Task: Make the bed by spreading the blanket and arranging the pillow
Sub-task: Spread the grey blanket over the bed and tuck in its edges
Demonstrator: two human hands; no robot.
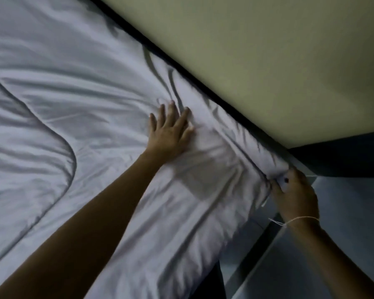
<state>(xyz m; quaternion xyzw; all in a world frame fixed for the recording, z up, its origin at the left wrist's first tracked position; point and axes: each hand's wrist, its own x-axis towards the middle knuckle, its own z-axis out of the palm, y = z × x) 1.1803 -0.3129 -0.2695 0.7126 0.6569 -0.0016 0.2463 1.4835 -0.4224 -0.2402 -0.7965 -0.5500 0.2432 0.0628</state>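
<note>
A pale grey-white blanket (78,100) covers the bed and fills the left and middle of the view, with wrinkles running toward the wall. A rounded folded layer of it (20,152) lies at the left. My left hand (171,130) presses flat on the blanket, fingers spread, near the wall-side edge. My right hand (294,195) is closed on the blanket's corner (276,169) at the bed's corner. A thin string bracelet sits on that wrist. No pillow is visible.
A cream wall (268,61) runs diagonally along the bed's far side, with a dark gap (203,83) between wall and blanket. A dark bed frame and pale floor (343,212) lie at the lower right.
</note>
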